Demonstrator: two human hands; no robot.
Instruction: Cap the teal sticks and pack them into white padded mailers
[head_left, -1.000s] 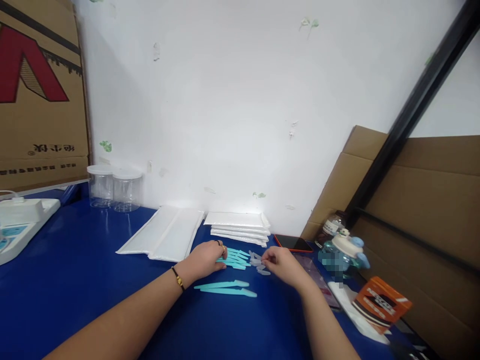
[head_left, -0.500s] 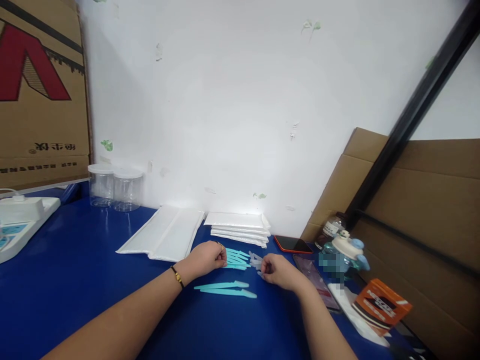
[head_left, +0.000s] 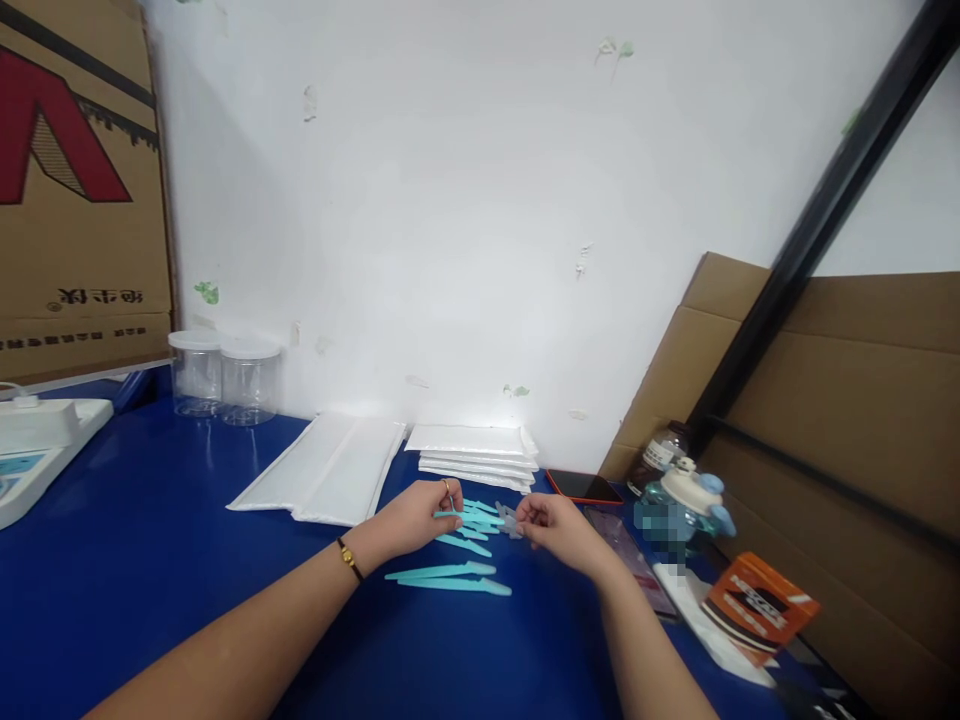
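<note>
My left hand (head_left: 429,514) pinches one turquoise eyebrow razor (head_left: 484,518), raised a little over a small pile of the same razors (head_left: 472,534). Its blade end points right. My right hand (head_left: 546,521) is closed at the fingertips beside several translucent plastic caps (head_left: 507,520); it appears to grip one cap at the tip of the held razor, though the fingers partly hide it. Nearer to me, two turquoise razors (head_left: 454,582) lie side by side on the blue table (head_left: 450,655).
Behind my hands lie a white padded envelope (head_left: 330,465) and a stack of folded ones (head_left: 472,445). Phones (head_left: 585,487), a teal bottle (head_left: 682,505) and an orange box (head_left: 761,605) stand right. Clear jars (head_left: 251,385) and a power strip (head_left: 52,455) are left.
My left hand has lifted a razor from the pile, and one razor there now lies askew. My right hand has risen slightly and moved left, close to the razor's tip.
</note>
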